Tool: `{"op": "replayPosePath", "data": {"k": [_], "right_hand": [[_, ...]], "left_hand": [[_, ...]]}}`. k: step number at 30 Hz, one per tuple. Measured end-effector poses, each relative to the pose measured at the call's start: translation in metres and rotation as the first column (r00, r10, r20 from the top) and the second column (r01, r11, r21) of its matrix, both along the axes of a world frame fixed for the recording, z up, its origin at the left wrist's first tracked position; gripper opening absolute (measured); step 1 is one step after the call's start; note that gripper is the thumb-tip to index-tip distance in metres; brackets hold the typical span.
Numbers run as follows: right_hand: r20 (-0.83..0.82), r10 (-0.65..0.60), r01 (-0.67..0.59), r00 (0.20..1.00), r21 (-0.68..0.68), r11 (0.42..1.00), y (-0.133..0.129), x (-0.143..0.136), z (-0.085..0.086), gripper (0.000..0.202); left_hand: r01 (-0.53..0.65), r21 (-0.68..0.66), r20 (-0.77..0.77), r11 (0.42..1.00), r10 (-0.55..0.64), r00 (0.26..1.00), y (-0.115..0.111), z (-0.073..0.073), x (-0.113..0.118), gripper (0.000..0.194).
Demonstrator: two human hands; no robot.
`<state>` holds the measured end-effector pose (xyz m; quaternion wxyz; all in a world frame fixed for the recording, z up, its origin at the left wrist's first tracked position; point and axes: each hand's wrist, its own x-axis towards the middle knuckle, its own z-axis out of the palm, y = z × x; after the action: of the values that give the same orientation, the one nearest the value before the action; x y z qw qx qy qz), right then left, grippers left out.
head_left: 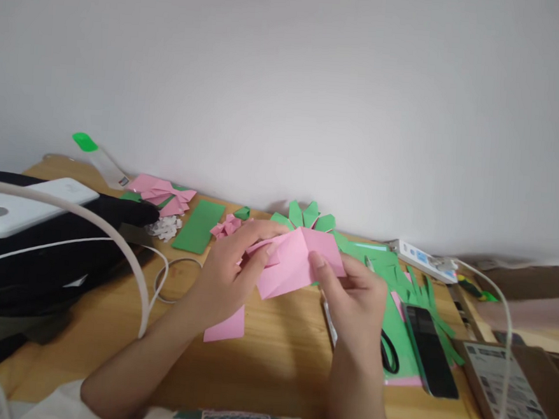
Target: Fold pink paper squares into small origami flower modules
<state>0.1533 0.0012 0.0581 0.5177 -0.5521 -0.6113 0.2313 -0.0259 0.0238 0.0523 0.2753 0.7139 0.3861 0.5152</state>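
A folded piece of pink paper is held up above the wooden table, with crease lines across it. My left hand pinches its left side between thumb and fingers. On the right side, my right hand grips the paper with the thumb on top and the fingers behind. Below my left hand a flat pink paper piece lies on the table, partly covered by the hand. Just behind the held paper are a folded green paper shape with several petals and a small pink paper flower.
Green paper sheets and a dark phone lie at the right, near a white power strip. A green rectangle and pink folded pieces are at back left. A white power bank rests on black cloth; white cables cross the left side.
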Motion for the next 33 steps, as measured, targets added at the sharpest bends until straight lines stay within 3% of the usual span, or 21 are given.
{"op": "replayPosePath", "data": {"k": [4,8,12,17,20,24,26,30,33], "right_hand": [[-0.316,0.059,-0.111,0.947,-0.148,0.983,0.001,0.003,0.000,0.025],[-0.396,0.072,-0.147,0.916,-0.163,0.976,0.002,0.005,0.000,0.028],[-0.408,0.089,-0.171,0.909,-0.169,0.971,0.003,0.004,0.000,0.022],[-0.408,0.094,-0.185,0.908,-0.189,0.964,0.004,0.004,0.002,0.020],[-0.448,0.091,-0.205,0.889,-0.212,0.956,0.004,0.008,0.003,0.010],[-0.489,0.130,-0.273,0.862,-0.232,0.934,0.006,0.012,0.005,0.010],[-0.517,0.132,-0.284,0.845,-0.226,0.932,0.007,0.011,0.006,0.008],[-0.562,0.060,-0.220,0.825,-0.221,0.950,0.007,0.007,0.006,0.012],[-0.577,0.043,-0.204,0.816,-0.217,0.955,0.006,0.004,0.004,0.016]], "left_hand": [[0.124,0.004,-0.120,0.992,-0.123,0.985,0.000,0.005,-0.004,0.028],[0.081,-0.016,-0.197,0.997,-0.082,0.977,-0.002,0.005,0.001,0.005],[0.037,0.009,-0.205,0.999,-0.034,0.978,-0.002,-0.001,0.006,0.019],[-0.033,-0.005,-0.102,0.999,0.032,0.994,0.000,-0.005,0.005,0.028],[-0.072,-0.103,0.095,0.992,0.082,0.992,0.001,-0.005,0.003,0.033],[-0.057,-0.244,0.322,0.968,0.137,0.937,0.002,-0.003,0.002,0.020],[0.023,-0.262,0.369,0.965,0.079,0.926,0.001,-0.002,0.003,0.021],[0.166,-0.236,0.404,0.957,-0.058,0.913,-0.003,0.001,0.004,0.048],[0.231,-0.243,0.420,0.942,-0.112,0.901,-0.006,0.004,0.004,0.045]]}}
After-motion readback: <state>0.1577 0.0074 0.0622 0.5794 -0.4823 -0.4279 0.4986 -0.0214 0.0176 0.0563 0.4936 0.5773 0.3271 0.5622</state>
